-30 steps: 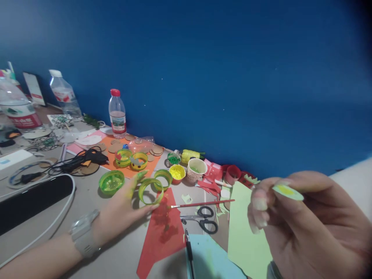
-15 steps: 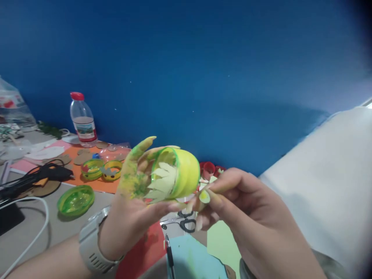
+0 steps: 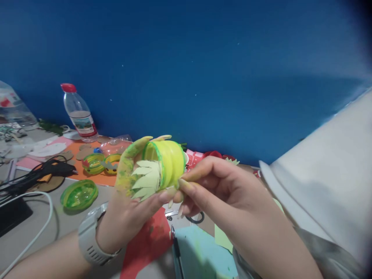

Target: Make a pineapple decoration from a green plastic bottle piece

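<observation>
My left hand (image 3: 124, 193), smeared with yellow and green paint, is wrapped round a yellow ribbed plastic cup (image 3: 172, 162) with green edges, which lies tilted on its side with its mouth to the left. Pale green paper leaves (image 3: 147, 176) stick out from the cup's rim over my palm. The thumb and forefinger of my right hand (image 3: 212, 190) are pinched together at the cup's lower right side. Whatever lies between those fingertips is too small and covered to make out. Below the hands, scissors (image 3: 196, 217) are partly hidden, and a black pen (image 3: 176, 250) lies nearby.
A red-capped bottle (image 3: 80, 114) stands at the back left by the blue wall (image 3: 186, 69). Left of my hands are a green plastic dish (image 3: 79, 193), painted rings (image 3: 93, 163), and black cables (image 3: 37, 172). Red paper (image 3: 145, 248) and blue paper (image 3: 200, 248) lie in front.
Both hands and the cup have shifted left in view. My right fingertips have come in against the cup's lower side, and more of the paper leaves faces me.
</observation>
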The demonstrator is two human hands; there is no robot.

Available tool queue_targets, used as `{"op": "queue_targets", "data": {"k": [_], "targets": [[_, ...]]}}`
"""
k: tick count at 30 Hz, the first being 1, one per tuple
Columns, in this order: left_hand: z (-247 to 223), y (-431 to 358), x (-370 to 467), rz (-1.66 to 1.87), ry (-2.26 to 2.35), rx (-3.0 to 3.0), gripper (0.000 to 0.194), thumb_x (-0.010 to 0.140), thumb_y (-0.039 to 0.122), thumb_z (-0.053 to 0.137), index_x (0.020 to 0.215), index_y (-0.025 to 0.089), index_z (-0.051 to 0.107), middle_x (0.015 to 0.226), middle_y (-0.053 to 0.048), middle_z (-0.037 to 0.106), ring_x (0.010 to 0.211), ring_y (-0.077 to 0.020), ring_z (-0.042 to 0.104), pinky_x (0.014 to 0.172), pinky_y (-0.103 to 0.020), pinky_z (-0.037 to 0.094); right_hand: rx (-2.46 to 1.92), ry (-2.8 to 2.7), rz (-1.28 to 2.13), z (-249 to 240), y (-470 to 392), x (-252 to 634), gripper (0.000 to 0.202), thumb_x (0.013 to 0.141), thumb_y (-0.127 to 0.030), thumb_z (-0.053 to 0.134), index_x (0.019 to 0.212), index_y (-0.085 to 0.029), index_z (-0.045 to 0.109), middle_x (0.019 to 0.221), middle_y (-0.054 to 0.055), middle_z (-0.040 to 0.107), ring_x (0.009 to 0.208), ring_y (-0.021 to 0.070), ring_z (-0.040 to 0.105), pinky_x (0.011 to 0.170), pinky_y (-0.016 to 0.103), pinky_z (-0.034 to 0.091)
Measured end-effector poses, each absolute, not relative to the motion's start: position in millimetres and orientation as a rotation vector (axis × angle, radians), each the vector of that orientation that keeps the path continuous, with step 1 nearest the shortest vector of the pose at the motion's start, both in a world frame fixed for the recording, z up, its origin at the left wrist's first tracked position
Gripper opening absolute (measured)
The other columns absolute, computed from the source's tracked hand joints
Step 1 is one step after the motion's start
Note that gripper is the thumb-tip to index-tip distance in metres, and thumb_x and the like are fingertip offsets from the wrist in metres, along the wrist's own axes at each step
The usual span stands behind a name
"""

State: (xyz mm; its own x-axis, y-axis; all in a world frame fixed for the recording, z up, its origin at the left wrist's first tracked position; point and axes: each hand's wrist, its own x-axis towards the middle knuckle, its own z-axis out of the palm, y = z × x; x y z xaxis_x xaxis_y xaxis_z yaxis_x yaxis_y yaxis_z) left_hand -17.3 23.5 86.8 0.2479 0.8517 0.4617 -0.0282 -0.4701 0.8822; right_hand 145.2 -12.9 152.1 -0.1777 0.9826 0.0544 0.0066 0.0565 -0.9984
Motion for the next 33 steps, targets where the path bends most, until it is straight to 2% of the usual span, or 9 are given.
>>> {"op": "queue_targets", "data": {"k": [3, 8, 11, 16, 24, 28, 33], "targets": [[83.2, 24.6, -19.9, 1.248, 0.706, 1.789, 0.024, 0.087, 0.035, 0.056, 0.107, 0.028, 0.068, 0.100, -0.002, 0.073, 0.106, -0.0260, 0.065, 0.099, -0.041, 0.050, -1.142, -1.428, 1.219, 149.9, -12.1, 144.7, 0.008, 0.090, -0.018, 0.060, 0.083, -0.020, 0.058, 0.074, -0.004, 0.066, 0.063, 0.0067, 0.063, 0.057, 0.011, 0.052], [78.9, 25.4, -20.9, 1.268, 0.764, 1.799, 0.039, 0.085, 0.036, 0.059, 0.122, 0.025, 0.059, 0.109, -0.006, 0.071, 0.114, -0.0308, 0.060, 0.094, -0.044, 0.053, -1.275, -1.619, 0.922, 150.0, -18.1, 141.4, 0.011, 0.090, -0.014, 0.056, 0.086, -0.024, 0.060, 0.078, -0.005, 0.068, 0.069, 0.0098, 0.066, 0.057, 0.015, 0.051], [78.7, 25.1, -20.0, 1.256, 0.811, 1.814, 0.040, 0.085, 0.037, 0.059, 0.123, 0.025, 0.059, 0.108, -0.005, 0.071, 0.112, -0.0316, 0.061, 0.090, -0.044, 0.055, -1.327, -1.677, 0.811, 151.5, -21.7, 139.1, 0.014, 0.089, -0.010, 0.055, 0.085, -0.023, 0.060, 0.078, -0.005, 0.068, 0.070, 0.0107, 0.067, 0.057, 0.016, 0.051], [84.6, 27.0, -17.4, 1.247, 0.809, 1.828, 0.038, 0.084, 0.041, 0.060, 0.119, 0.026, 0.062, 0.108, -0.005, 0.071, 0.118, -0.0325, 0.056, 0.098, -0.046, 0.049, -1.325, -1.733, 0.826, 151.3, -20.3, 138.8, 0.014, 0.090, -0.012, 0.053, 0.088, -0.024, 0.058, 0.080, -0.005, 0.069, 0.070, 0.0119, 0.068, 0.057, 0.018, 0.052], [87.3, 30.8, -16.9, 1.252, 0.798, 2.022, 0.027, 0.090, 0.040, 0.051, 0.099, 0.027, 0.073, 0.100, -0.003, 0.072, 0.122, -0.0296, 0.052, 0.105, -0.043, 0.043, -1.340, -1.747, 0.807, 149.9, -19.1, 139.0, 0.013, 0.091, -0.013, 0.052, 0.087, -0.024, 0.056, 0.087, -0.004, 0.069, 0.076, 0.0126, 0.068, 0.062, 0.019, 0.054], [87.3, 31.9, -16.3, 1.214, 0.806, 1.938, 0.028, 0.089, 0.039, 0.052, 0.107, 0.026, 0.069, 0.107, -0.004, 0.070, 0.124, -0.0299, 0.050, 0.107, -0.045, 0.041, -1.336, -1.753, 0.763, 147.3, -19.8, 139.2, 0.015, 0.091, -0.012, 0.053, 0.089, -0.026, 0.056, 0.086, -0.006, 0.069, 0.078, 0.0117, 0.068, 0.064, 0.019, 0.054], [81.4, 33.7, -19.7, 1.248, 0.883, 1.814, 0.044, 0.083, 0.041, 0.060, 0.124, 0.026, 0.057, 0.116, -0.005, 0.067, 0.124, -0.0316, 0.050, 0.106, -0.045, 0.042, -1.335, -1.781, 0.697, 145.6, -20.8, 138.8, 0.015, 0.090, -0.011, 0.053, 0.088, -0.026, 0.056, 0.084, -0.005, 0.068, 0.076, 0.0127, 0.068, 0.062, 0.019, 0.053]]}}
